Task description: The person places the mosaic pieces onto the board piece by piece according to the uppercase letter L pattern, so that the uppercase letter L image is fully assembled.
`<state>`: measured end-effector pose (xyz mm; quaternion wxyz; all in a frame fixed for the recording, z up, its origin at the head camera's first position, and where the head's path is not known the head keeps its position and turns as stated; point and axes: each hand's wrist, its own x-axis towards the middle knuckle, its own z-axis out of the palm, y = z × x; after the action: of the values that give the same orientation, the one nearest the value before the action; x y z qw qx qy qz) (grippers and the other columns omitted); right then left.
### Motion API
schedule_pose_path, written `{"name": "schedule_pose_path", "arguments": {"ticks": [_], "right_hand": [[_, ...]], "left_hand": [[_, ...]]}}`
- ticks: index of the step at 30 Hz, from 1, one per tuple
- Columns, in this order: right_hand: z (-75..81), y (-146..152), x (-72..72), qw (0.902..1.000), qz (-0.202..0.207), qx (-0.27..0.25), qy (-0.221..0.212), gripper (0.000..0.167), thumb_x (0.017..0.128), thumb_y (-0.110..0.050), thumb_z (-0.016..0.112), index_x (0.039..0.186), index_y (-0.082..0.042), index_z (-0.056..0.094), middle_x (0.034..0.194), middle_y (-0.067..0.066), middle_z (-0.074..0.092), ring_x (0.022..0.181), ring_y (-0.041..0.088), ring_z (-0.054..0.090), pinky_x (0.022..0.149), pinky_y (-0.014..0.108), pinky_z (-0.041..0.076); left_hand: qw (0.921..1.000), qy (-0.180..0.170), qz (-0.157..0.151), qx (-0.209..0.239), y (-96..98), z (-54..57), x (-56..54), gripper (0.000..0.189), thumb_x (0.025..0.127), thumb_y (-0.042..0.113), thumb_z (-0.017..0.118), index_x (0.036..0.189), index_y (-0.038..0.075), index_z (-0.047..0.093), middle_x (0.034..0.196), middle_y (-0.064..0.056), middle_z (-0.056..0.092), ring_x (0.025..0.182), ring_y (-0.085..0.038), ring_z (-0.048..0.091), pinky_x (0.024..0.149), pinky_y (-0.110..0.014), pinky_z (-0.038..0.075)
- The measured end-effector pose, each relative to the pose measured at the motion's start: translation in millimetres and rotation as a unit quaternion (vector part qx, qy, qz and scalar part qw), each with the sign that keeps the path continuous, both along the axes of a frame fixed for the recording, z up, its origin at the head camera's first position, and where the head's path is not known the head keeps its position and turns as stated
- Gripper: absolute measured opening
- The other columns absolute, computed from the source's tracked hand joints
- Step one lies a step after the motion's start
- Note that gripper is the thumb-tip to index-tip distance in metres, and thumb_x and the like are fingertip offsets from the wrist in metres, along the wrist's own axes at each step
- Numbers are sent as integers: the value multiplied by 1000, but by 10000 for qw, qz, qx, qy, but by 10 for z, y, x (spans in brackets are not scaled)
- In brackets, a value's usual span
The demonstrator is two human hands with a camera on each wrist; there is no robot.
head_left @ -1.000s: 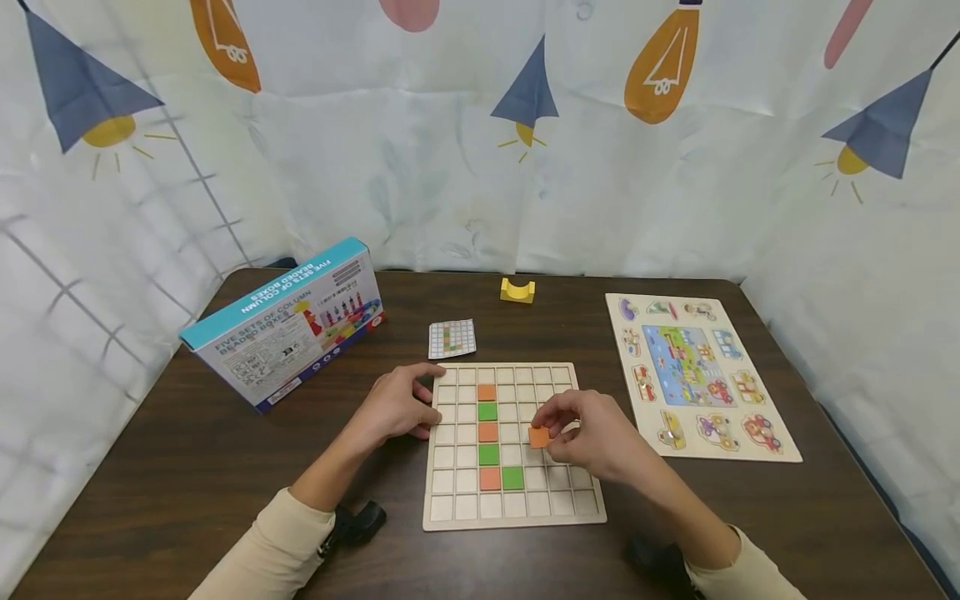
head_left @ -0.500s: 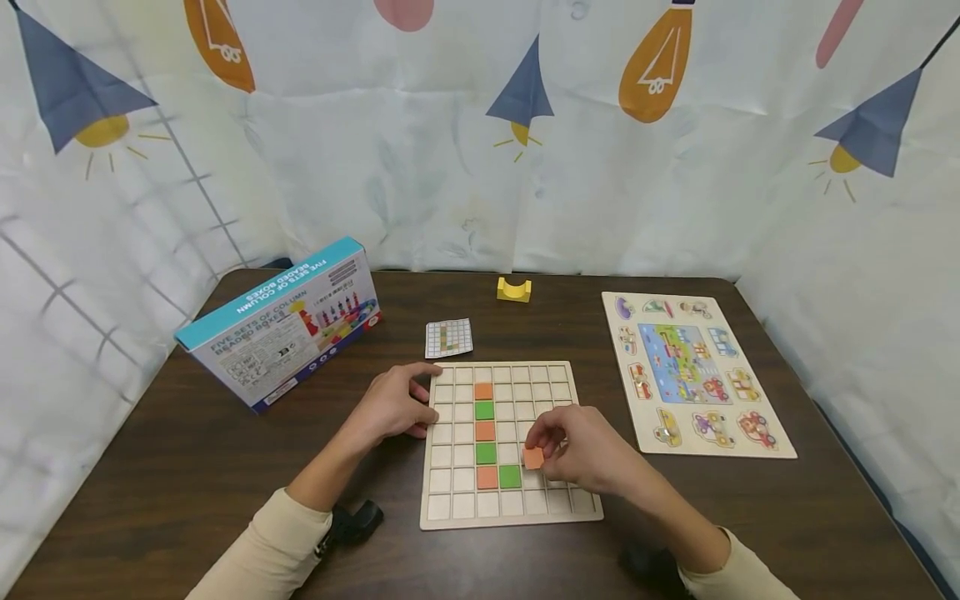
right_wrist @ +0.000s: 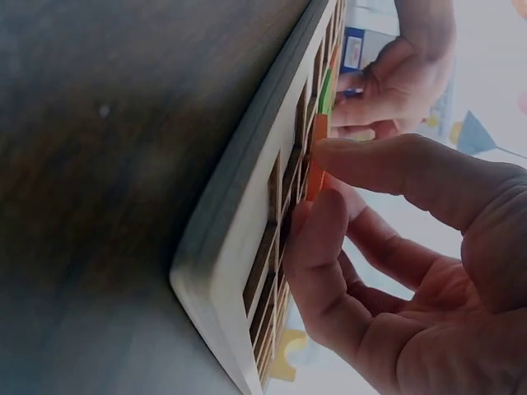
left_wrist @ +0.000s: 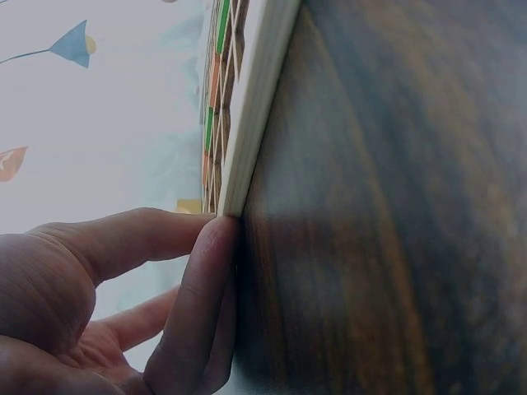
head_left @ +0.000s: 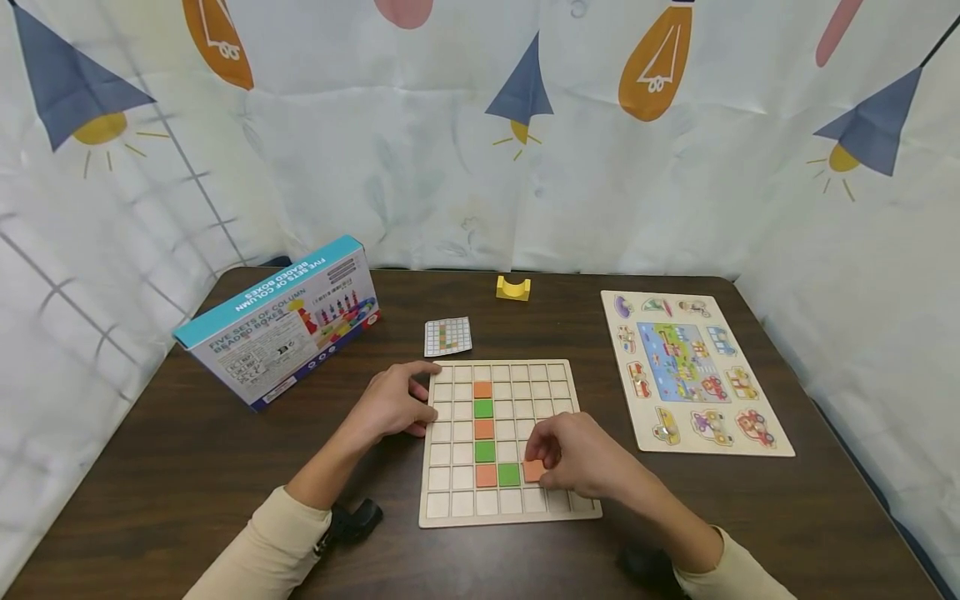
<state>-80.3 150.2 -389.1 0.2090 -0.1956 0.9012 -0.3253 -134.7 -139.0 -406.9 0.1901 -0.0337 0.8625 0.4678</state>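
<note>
My right hand [head_left: 581,457] pinches a square orange tile [head_left: 532,472] between thumb and fingers, close over a cell of the wooden grid board [head_left: 461,518]. That cell lies just right of a green tile [head_left: 508,475]. In the right wrist view the thumb [right_wrist: 370,160] presses on the tile's face, the fingers at its near edge. More orange and green tiles alternate in one column, with an orange tile [head_left: 486,476] at its lower end. Along the board's left edge, my left hand [head_left: 390,402] rests with spread fingertips; its left wrist view shows thumb and fingers touching the board's side.
Behind the board lies a small pattern card [head_left: 447,337] with a grid print. A product box [head_left: 288,325] stands at the left, and a yellow curved block [head_left: 513,288] sits near the back edge. To the right is a picture puzzle board [head_left: 697,375] on the dark table [head_left: 187,475].
My right hand has brought the orange tile toward me and down, from higher over the board to level with the lower green tile. My left hand stays at the board's edge.
</note>
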Motion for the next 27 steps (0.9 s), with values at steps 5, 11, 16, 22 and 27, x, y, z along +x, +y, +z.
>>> {"name": "schedule_pose_path", "arguments": {"ticks": [5, 11, 16, 22, 27], "right_hand": [[-13, 2, 5, 9999, 97, 46, 77, 27, 70, 3, 85, 86, -15, 73, 76, -5, 64, 74, 12, 58, 63, 23, 51], [-21, 2, 7, 9997, 182, 55, 168, 28, 70, 4, 85, 86, -15, 72, 76, -5, 63, 73, 12, 57, 62, 23, 50], [-30, 3, 14, 9994, 238, 34, 238, 29, 69, 4, 86, 85, -15, 72, 76, -6, 62, 72, 11, 56, 62, 23, 50], [-29, 3, 8, 9991, 255, 83, 331, 30, 69, 4, 86, 85, -16, 72, 77, -6, 62, 72, 9, 56, 63, 22, 50], [-23, 10, 11, 9990, 257, 85, 345, 30, 68, 5, 87, 85, -15, 72, 77, -6, 63, 72, 10, 55, 64, 21, 50]], "left_hand": [[10000, -16, 1, -29, 7, 4, 2, 69, 82, -4, 82, 145, 12, 59, 104, -17, 59, 62, -20, 69, 56, -34, 65], [10000, -21, 7, -57, 16, 21, 0, 69, 82, -3, 82, 145, 12, 59, 104, -17, 59, 63, -20, 69, 56, -34, 65], [10000, -35, -4, -50, 12, 19, 5, 69, 82, -4, 81, 145, 12, 58, 104, -17, 59, 63, -20, 68, 56, -34, 65], [10000, -24, 6, -20, 16, 22, 0, 69, 82, -4, 81, 145, 12, 58, 103, -17, 59, 62, -20, 68, 57, -34, 65], [10000, -38, 0, -86, 23, 32, -4, 69, 83, -3, 82, 145, 12, 58, 104, -16, 58, 63, -20, 68, 57, -33, 65]]}}
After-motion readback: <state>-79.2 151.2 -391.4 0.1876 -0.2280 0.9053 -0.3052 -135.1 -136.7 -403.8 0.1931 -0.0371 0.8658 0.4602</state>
